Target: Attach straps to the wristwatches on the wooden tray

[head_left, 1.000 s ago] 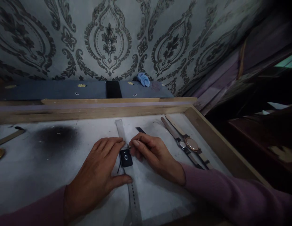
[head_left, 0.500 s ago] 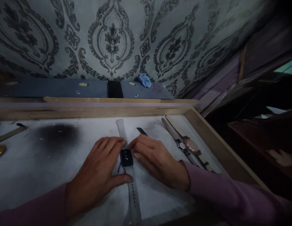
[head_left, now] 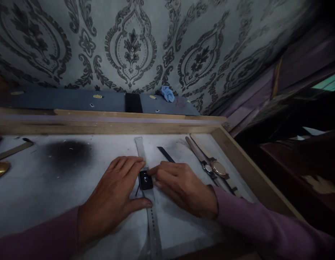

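A smartwatch (head_left: 146, 180) with a dark square face and a pale translucent strap (head_left: 153, 227) lies face up, stretched lengthwise on the white surface. My left hand (head_left: 113, 196) frames it from the left, fingertips on the strap above the face and thumb across the strap below, with a gap between them. On the right side, my right hand (head_left: 180, 186) has its fingers curled together, the index fingertip at the upper right edge of the face. Whether those fingers pinch anything small is hidden. A thin dark strip (head_left: 166, 154) lies just beyond my right hand.
Two wristwatches, one large and round (head_left: 218, 168), one small (head_left: 207, 168), lie near the right wooden rim (head_left: 237, 151). At far left are a strap (head_left: 14, 151) and a gold object (head_left: 1, 169). A blue cloth (head_left: 167, 94) and black item (head_left: 133, 103) sit behind the rim.
My right hand has moved slightly down, its index fingertip shifting from the strap above the face to the face's upper edge. More of the dark strip shows. My left hand holds its place.
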Available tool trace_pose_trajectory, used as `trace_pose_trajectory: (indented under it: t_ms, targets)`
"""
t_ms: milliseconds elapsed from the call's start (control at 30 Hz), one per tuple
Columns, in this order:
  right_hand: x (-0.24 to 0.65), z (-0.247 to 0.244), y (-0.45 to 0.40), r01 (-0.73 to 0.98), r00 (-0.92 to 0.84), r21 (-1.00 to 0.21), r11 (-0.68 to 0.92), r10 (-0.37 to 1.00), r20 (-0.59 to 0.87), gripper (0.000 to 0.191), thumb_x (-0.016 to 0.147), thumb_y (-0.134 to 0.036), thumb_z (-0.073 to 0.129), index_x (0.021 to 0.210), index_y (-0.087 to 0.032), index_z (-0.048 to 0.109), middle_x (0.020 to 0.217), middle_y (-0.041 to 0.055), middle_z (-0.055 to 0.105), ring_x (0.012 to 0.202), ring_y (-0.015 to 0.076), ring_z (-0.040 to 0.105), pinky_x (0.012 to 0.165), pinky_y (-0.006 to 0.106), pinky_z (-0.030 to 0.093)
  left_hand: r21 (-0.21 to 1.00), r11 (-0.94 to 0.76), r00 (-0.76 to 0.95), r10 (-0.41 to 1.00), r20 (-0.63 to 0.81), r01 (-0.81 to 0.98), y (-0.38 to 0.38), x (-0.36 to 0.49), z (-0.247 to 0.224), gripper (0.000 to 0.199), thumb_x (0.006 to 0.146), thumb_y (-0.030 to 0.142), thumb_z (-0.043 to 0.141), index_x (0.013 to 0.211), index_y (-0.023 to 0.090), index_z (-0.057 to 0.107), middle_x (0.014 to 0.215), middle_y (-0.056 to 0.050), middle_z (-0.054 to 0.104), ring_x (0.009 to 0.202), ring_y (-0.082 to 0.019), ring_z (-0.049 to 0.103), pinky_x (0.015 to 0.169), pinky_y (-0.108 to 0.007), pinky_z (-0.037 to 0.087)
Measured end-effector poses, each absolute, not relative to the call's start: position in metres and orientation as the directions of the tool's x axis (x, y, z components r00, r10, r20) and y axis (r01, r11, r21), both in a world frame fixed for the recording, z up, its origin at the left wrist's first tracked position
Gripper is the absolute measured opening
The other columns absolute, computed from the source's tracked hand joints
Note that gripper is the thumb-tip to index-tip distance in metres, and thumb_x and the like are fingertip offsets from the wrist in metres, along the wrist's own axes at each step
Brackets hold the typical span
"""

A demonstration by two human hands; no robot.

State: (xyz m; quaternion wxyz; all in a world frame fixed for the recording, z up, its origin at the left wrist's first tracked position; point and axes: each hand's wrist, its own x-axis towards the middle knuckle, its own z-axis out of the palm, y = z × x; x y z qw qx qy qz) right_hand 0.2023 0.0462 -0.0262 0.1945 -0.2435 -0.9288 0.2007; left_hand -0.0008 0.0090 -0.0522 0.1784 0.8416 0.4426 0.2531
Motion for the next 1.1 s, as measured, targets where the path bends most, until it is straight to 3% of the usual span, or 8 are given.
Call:
trace_pose_trajectory:
  t_ms: [200,367,533,1100]
  targets:
    - [0.193,-0.029,0.05,0.355,-0.554,-0.758,0.547,0.777,0.301,0.03,0.097,-0.028,0.041,0.071,-0.019,0.052,0.059,-0.0018,0.049,0.055,0.0112,0.049,0.054,0.025,0.042,0.505,-0.54,0.5,0.836,0.228,0.673,0.01,-0.001,-0.051,0.062,0.074,0.045,0.074,0.122,0.018,0.045,0.125,-0.011,0.056,0.114,-0.031,0.05,0.095,-0.051,0.043]
    - [0.186,-0.037,0.051,0.223,-0.473,-0.939,0.262,0.871,0.131,0.029,0.096,-0.036,0.045,0.077,-0.017,0.055,0.058,-0.0009,0.06,0.051,0.0102,0.058,0.052,0.023,0.047,0.496,-0.541,0.502,0.836,0.224,0.679,0.01,-0.001,-0.051,0.063,0.073,0.044,0.075,0.123,0.019,0.045,0.125,-0.01,0.056,0.114,-0.03,0.049,0.096,-0.049,0.043]
    - [0.184,-0.044,0.053,0.161,-0.473,-0.957,0.24,0.87,0.138,0.028,0.094,-0.038,0.049,0.079,-0.016,0.057,0.063,0.0002,0.062,0.056,0.0105,0.063,0.054,0.023,0.053,0.512,-0.531,0.489,0.842,0.229,0.675,0.01,-0.001,-0.051,0.062,0.073,0.045,0.075,0.123,0.022,0.047,0.125,-0.009,0.056,0.115,-0.03,0.05,0.096,-0.05,0.042]
    - [0.189,-0.045,0.052,0.227,-0.485,-0.913,0.34,0.852,0.197,0.017,0.091,-0.025,0.054,0.078,-0.016,0.06,0.062,-0.0001,0.064,0.056,0.0099,0.062,0.056,0.022,0.051,0.508,-0.534,0.497,0.839,0.221,0.675,0.01,0.0,-0.051,0.058,0.072,0.043,0.076,0.117,0.021,0.048,0.124,-0.009,0.056,0.112,-0.031,0.051,0.094,-0.05,0.043]
